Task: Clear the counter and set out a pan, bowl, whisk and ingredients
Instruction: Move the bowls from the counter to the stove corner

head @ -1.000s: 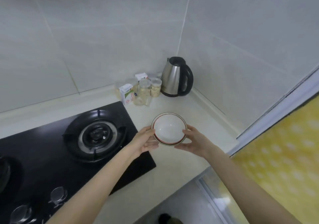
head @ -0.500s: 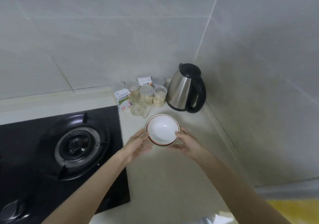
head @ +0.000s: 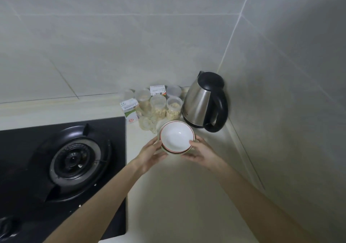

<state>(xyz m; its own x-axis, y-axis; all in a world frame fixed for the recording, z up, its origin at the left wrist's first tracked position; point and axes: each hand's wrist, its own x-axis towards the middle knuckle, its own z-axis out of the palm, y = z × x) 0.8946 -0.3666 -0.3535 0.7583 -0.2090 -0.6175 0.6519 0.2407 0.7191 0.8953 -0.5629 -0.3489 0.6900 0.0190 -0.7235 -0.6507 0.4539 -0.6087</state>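
Observation:
A white bowl (head: 176, 137) with a red rim line is held between both hands over the pale counter (head: 187, 196), close to the back corner. It looks like two stacked bowls, the upper one shifted slightly. My left hand (head: 151, 153) grips the left edge, and my right hand (head: 203, 153) grips the right edge. Just behind the bowl stand several clear jars of ingredients (head: 159, 107) and two small cartons (head: 130, 109).
A steel electric kettle (head: 204, 103) with a black handle stands in the corner, right of the jars. A black gas hob with a round burner (head: 74, 160) fills the left side. Tiled walls close the back and right.
The bowl and both hands have moved farther from me toward the jars and kettle. The camera has turned right, so the hob shows less.

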